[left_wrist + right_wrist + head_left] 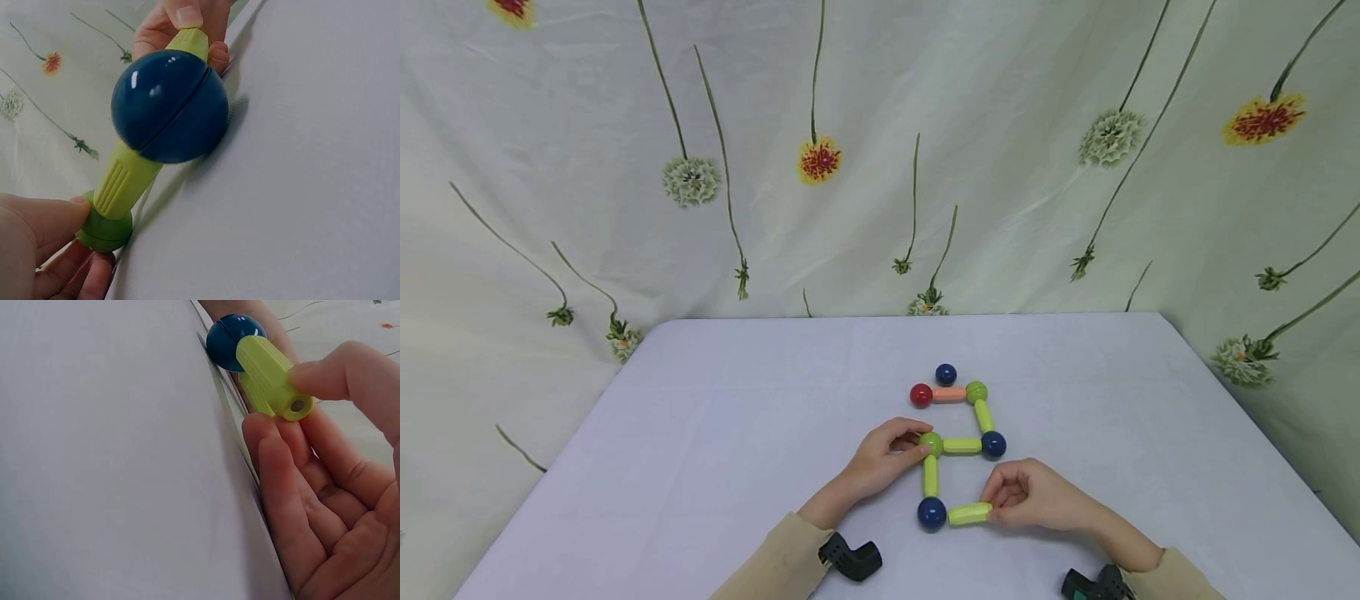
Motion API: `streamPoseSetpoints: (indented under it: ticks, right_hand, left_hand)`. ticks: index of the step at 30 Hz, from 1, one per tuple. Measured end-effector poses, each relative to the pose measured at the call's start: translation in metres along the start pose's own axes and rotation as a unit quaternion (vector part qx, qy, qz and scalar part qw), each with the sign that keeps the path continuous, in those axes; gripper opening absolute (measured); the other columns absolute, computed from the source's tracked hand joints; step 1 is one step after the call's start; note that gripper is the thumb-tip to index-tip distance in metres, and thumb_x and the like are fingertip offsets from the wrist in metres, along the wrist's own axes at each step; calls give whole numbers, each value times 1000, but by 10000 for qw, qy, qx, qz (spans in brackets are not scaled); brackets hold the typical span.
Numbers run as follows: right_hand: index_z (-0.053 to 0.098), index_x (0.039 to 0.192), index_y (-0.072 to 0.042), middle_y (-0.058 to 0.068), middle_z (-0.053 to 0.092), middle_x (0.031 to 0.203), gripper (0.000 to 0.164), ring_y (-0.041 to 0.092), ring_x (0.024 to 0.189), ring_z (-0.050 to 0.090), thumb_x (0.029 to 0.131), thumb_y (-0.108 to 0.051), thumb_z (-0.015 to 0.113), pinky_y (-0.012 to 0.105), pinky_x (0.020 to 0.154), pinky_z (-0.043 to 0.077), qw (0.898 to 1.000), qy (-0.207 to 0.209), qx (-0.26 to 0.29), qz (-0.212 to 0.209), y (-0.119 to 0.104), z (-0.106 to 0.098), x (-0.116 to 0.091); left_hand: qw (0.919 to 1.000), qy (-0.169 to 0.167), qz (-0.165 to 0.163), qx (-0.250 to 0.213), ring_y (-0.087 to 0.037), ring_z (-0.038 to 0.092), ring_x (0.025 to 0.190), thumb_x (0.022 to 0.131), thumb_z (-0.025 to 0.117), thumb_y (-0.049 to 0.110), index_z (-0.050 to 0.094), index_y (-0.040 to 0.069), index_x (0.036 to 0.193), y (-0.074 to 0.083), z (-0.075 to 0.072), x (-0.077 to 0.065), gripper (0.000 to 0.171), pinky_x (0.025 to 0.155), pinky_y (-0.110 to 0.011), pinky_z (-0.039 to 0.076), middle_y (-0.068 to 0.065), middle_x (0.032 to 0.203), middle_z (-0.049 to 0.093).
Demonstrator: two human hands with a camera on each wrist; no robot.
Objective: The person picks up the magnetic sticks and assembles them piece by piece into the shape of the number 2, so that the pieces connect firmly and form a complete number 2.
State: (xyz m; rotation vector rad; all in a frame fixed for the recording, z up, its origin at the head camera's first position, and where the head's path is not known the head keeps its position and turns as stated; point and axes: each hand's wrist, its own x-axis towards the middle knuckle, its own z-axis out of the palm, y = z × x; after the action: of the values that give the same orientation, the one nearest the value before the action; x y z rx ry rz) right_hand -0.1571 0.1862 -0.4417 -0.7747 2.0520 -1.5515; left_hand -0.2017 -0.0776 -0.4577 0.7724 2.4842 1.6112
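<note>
My left hand (886, 457) pinches a green ball (932, 443) between thumb and fingers. From that ball one yellow-green rod (931, 477) runs toward me to a blue ball (932, 513), and another rod (962, 446) runs right to a second blue ball (993, 444). My right hand (1037, 497) pinches the far end of a loose-ended yellow-green rod (970, 513), whose other end is right beside the near blue ball. In the right wrist view a small metal disc shows in the end of the held rod (269, 372).
Farther back, a rod (983, 415) joins the right blue ball to a green ball (977, 392). An orange rod (949, 394) links that to a red ball (921, 395). Behind it sits another blue ball (946, 374). White cloth covers the table (760, 392); a flowered curtain hangs behind.
</note>
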Motion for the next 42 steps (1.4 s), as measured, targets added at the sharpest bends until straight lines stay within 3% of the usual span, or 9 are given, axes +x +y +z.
streamPoseSetpoints:
  ticks: [7,22,42]
  right_hand:
    - [64,92,5,6,68,83,19,9,75,64,79,-7,70,24,68,54,10000,47,15,31,2,-1,0]
    - [66,93,2,5,68,81,18,9,72,63,80,-9,70,24,66,54,9994,137,-267,154,2,-4,0]
    - [68,99,2,7,69,84,19,8,73,63,83,-9,69,22,67,53,9999,-76,-114,76,5,-8,2]
  left_hand:
    - [9998,-26,-180,8,-13,56,94,90,63,18,63,8,117,2,0,-1,29,84,-24,48,2,109,60]
    - [9998,-21,-185,20,-15,56,97,91,62,19,61,7,118,2,1,0,29,85,-24,48,1,110,60]
    - [9998,12,-171,-42,-16,55,99,91,62,20,61,9,118,-2,1,0,29,86,-25,47,0,112,59]
